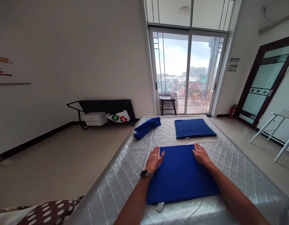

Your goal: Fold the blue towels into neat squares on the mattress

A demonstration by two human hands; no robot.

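A blue cloth (181, 175) lies flat and folded into a rectangle, with a white tag at its near edge. My left hand (154, 160) rests on its far left corner, fingers stretched out and pointing away from me. At the far right corner my right hand (201, 154) lies flat, fingers extended. Neither hand grips anything. Beyond them, a second folded blue cloth (194, 128) lies on the right. To the left is a crumpled, elongated blue cloth (147, 127). All three are on the silver quilted surface (121, 175).
A black bench frame (107, 107) with white boxes (94, 118) and a bag (118, 117) stands by the left wall. Glass sliding doors (187, 72) are ahead. A white table (282, 115) stands at right; brown dotted fabric (50, 212) lies lower left.
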